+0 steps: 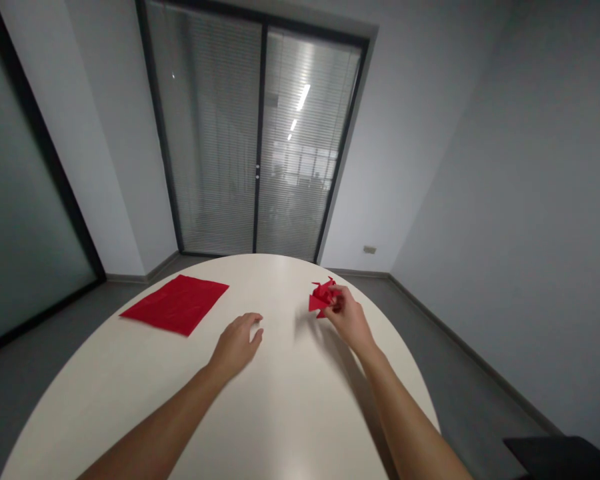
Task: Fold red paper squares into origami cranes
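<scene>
The folded red paper figure (pixel 321 297) is at the far right of the round white table (pixel 285 400), in the grip of the right hand (pixel 350 319). Thumb and fingers close on its right side, and its pointed tips stick out to the left and upward. A soft shadow on the tabletop to its left suggests that it is held a little above the surface, though whether any tip touches is hard to tell.

Thin folded paper like this probably calls for a light pinch on the thicker middle layers; squeezing the points would likely bend them or loosen the creases. Keeping the wrist steady and the figure level should spare the lower tips from catching on the table.

The left hand (pixel 237 343) is just over or on the table near its middle, holding nothing, thumb and fingers curved with a moderate gap. It lies between the figure and a flat red sheet (pixel 177 305) at the far left. The right fingers hide part of the figure, so its whole shape cannot be judged.

Beyond the table's far edge are glass panels with blinds (pixel 210 133); a dark object (pixel 563 457) shows at the near right corner, beside the table.
</scene>
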The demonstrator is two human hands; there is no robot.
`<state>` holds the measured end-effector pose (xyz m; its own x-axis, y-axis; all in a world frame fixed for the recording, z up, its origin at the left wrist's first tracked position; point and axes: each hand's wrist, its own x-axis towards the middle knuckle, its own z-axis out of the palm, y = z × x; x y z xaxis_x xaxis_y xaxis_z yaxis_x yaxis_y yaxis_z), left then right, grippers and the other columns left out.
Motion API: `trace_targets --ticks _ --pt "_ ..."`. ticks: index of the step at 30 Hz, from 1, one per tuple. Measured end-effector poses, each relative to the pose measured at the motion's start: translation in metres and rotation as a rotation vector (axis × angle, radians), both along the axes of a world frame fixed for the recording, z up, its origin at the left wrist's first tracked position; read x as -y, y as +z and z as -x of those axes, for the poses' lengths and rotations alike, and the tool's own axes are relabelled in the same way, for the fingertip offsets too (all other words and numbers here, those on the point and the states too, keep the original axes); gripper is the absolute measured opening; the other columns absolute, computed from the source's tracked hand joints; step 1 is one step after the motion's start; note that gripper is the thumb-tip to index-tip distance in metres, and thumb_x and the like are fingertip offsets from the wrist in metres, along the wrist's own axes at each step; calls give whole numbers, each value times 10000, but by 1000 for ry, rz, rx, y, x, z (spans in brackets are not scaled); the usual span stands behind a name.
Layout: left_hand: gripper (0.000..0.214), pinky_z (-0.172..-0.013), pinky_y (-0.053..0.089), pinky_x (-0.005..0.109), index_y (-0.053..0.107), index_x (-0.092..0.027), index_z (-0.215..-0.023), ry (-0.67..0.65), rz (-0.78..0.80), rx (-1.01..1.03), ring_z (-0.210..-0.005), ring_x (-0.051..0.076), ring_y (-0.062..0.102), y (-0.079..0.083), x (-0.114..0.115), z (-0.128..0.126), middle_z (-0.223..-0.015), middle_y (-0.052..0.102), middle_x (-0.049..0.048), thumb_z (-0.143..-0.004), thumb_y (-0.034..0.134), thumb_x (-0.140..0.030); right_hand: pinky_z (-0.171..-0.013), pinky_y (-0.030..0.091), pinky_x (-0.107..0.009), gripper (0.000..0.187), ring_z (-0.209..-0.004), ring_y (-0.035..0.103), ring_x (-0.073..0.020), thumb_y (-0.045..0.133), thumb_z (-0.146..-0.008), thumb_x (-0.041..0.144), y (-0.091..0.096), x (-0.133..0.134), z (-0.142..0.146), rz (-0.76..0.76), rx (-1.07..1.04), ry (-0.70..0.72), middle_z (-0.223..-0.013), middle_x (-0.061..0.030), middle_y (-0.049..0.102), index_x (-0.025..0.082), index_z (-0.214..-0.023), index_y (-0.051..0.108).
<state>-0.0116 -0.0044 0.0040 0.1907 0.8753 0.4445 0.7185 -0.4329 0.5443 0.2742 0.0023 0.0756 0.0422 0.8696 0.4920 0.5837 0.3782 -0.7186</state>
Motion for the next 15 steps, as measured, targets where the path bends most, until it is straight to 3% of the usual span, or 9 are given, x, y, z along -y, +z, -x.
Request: trace_targets --ticks 5,10,15 --pt "231 -979 484 405 626 -168 -1115 -12 -25 -66 -1085 257 624 -1 2 1 -1120 693 109 -894 563 -168 -655 458 -299 355 -693 655 -209 617 -729 304 11 14 -29 23 101 -280 -795 -7 675 223 -1055 501" --pt "230 -981 480 415 630 -165 -1117 -13 -19 -94 -1093 264 612 0 6 1 -1124 692 109 -898 560 -171 -639 459 -310 352 -693 662 -234 633 -754 404 -14 33 -44 92 73 -397 -797 -34 698 235 -1021 476" --pt "238 -993 473 407 626 -166 -1130 -16 -5 -88 -1110 256 606 -2 7 2 -1139 686 108 -903 556 -182 -611 433 -290 354 -708 668 -235 663 -765 442 -38 35 -50 160 89 -449 -817 -45 710 238 -990 481"
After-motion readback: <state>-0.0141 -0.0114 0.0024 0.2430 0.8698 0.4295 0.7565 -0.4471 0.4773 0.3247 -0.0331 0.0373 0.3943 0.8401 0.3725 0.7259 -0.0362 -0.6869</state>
